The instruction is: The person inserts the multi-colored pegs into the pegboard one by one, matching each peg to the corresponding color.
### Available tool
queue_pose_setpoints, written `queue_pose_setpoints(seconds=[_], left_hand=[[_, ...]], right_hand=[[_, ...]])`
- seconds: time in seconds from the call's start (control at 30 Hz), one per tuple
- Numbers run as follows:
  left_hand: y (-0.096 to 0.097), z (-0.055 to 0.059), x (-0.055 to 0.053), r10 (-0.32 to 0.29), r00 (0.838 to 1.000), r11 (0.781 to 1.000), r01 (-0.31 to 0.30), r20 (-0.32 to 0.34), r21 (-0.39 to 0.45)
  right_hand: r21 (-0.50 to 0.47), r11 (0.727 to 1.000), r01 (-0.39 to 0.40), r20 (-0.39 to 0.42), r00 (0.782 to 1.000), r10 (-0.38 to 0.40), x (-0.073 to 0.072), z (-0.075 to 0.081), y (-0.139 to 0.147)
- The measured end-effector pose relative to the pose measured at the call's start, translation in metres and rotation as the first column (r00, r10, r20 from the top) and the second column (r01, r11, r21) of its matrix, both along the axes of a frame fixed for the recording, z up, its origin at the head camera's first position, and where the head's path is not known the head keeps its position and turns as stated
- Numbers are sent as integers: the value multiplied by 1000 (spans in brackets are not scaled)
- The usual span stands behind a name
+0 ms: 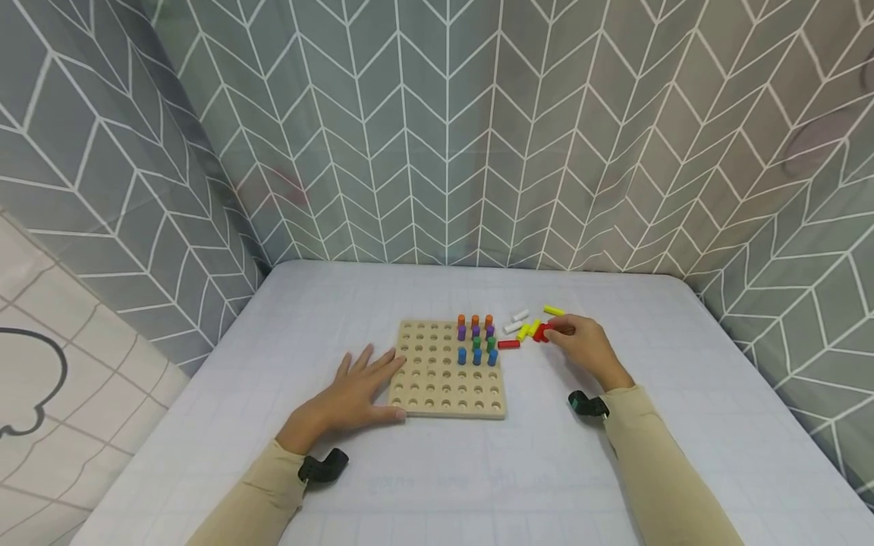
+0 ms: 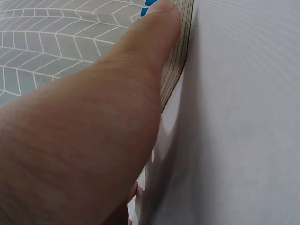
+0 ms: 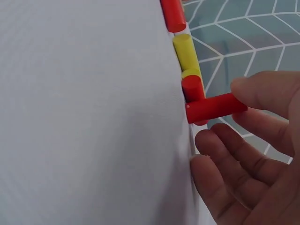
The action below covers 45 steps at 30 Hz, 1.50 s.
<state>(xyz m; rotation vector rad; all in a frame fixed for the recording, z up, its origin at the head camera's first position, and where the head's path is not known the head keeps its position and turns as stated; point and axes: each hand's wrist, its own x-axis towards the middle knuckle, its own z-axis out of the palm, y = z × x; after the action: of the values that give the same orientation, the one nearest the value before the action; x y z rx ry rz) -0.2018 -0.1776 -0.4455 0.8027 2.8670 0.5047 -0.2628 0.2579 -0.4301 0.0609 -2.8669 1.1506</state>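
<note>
Sleeves [image 1: 672, 470] reach toward the board [image 1: 447, 411]; left hand [image 1: 351, 394] spreads at its left edge, right hand [image 1: 587, 347] pinches a red peg [image 3: 215, 108] right of it; the end-only grip could slip, scattering neighbouring pegs [image 3: 187, 52].

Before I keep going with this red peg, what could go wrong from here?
1. The right grip pinches the red peg near one end only, so it could tilt or slip.
2. A second red peg lies right behind it, so lifting might nudge that one; the round yellow pegs close by could roll.
3. The blue pegs stand upright on the board's right side, so a low pass might bump them.
</note>
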Motion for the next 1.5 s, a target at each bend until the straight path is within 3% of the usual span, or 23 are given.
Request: queue_pose_setpoints(seconds=[0.27,0.5,0.73,0.9,1.2,1.5], left_hand=[[-1,1,-2,3,1000,1000,-3,-8,5],[-1,-2,-1,3,1000,1000,-3,-2,0],[0,-2,1,1,1000,1000,-1,0,9],[0,-2,0,1,1000,1000,-1,-5,12],[-1,-1,0,-3,1000,1000,3,-11,14],[-1,-3,0,2,1000,1000,-2,-15,11]], right_hand=[[-5,1000,-4,-5,1000,4,-2,0,-2],[-139,990,-27,-16,1000,25,2,2,-5],[-293,952,-84,21,995,94,14,3,-20],[-302,940,-161,-18,986,163,19,2,-29],[-317,926,-207,26,974,227,28,4,-40],[-340,894,-291,43,945,323,37,3,-51]])
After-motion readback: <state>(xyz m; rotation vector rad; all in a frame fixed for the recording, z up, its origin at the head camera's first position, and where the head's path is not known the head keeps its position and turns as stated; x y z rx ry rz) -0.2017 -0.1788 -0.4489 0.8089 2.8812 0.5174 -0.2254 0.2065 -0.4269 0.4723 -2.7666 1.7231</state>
